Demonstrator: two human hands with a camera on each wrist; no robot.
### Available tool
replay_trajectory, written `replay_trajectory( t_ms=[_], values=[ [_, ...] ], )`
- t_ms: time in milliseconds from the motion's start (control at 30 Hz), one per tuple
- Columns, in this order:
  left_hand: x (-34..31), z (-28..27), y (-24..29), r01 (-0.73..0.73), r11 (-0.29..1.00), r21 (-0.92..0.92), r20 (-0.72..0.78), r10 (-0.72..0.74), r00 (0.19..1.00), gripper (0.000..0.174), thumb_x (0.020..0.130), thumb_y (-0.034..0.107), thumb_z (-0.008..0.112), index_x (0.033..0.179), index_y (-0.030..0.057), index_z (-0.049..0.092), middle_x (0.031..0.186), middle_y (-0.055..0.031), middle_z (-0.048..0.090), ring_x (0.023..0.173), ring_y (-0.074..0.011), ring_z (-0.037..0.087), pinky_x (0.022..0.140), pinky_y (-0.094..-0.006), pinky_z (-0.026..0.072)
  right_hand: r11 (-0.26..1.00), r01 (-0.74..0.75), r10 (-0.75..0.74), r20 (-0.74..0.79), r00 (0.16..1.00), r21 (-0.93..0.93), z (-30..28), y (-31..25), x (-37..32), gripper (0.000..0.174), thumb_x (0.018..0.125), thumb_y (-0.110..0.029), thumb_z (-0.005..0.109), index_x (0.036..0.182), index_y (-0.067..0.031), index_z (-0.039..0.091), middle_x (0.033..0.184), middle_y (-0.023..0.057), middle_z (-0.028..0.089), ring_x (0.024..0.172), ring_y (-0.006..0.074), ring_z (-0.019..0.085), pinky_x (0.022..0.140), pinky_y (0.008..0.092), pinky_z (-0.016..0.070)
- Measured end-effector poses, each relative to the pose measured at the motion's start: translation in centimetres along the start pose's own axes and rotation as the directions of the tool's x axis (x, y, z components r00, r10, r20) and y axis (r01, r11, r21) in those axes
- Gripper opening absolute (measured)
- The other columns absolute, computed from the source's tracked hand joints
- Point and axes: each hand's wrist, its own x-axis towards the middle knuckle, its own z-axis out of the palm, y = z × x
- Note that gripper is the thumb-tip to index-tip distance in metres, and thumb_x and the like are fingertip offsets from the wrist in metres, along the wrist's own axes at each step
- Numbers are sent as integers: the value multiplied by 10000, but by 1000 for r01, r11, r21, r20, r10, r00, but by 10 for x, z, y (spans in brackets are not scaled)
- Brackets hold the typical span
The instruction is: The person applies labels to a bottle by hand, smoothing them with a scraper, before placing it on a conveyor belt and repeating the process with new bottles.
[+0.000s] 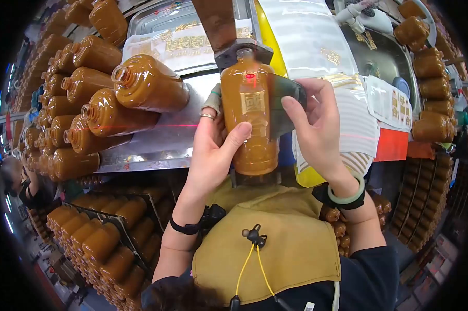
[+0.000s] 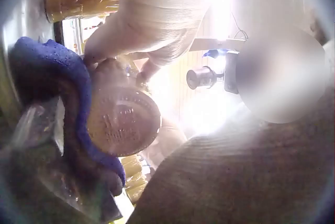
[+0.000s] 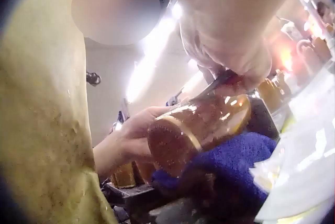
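Observation:
An amber-brown glossy bottle (image 1: 256,153) lies with its neck against a dark metal holder (image 1: 243,46). A gold square character (image 1: 253,103) shows on its upper side, under a red light spot. My left hand (image 1: 211,150) grips the bottle from the left, thumb across its face; a finger wears a ring and a pale wrap. My right hand (image 1: 317,122) pinches a dark grey flexible scraper (image 1: 285,103), whose flat side lies along the bottle's right side. Beneath the bottle is a blue cloth-covered rest (image 3: 235,158). In the left wrist view the bottle's round base (image 2: 125,122) faces the camera.
Several matching bottles (image 1: 151,85) lie stacked on the left, with more in racks (image 1: 94,238) below. White sheets (image 1: 317,36) cover the right side, near a decal sheet (image 1: 389,103) with gold characters. A metal tray (image 1: 140,26) stands behind; a sink (image 1: 384,52) lies back right.

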Motion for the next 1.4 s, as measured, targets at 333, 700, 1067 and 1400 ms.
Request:
replay_trajectory(
  t_ms=[333, 700, 1067, 1400],
  values=[
    [20, -6, 1, -103, 989, -106, -37, 99, 994, 668, 1050, 133, 606, 1585, -49, 250, 1527, -169, 451, 1367, -217, 498, 1158, -363, 392, 998, -17, 18, -8, 1000, 62, -18, 3, 19, 321, 979, -14, 637, 1278, 8, 521, 1117, 54, 616, 1002, 100, 584, 869, 240, 478],
    [34, -1, 4, -128, 992, -17, -56, 127, 990, 614, 1043, 145, 623, 1550, -55, 339, 1461, -156, 518, 1327, -189, 520, 1118, -341, 425, 882, -381, 313, 258, 914, 279, 12, -12, 28, 421, 954, -73, 738, 1266, -33, 457, 1137, 94, 667, 1028, 121, 647, 877, 276, 540],
    [34, -2, 2, -158, 986, 50, -35, 159, 987, 605, 1059, 155, 596, 1559, -55, 329, 1487, -159, 497, 1349, -205, 504, 1132, -352, 409, 850, -438, 361, 280, 889, 293, 9, -8, 28, 431, 915, -39, 767, 1245, -72, 492, 1078, 19, 606, 996, 81, 604, 835, 238, 510],
    [34, -3, 1, -176, 980, 94, -35, 180, 983, 633, 1050, 144, 613, 1565, -65, 310, 1482, -166, 501, 1349, -210, 507, 1142, -358, 404, 850, -446, 360, 308, 881, 282, 7, -11, 28, 492, 890, -14, 785, 1276, -74, 486, 995, -12, 512, 896, 100, 636, 749, 244, 526]
  ],
)
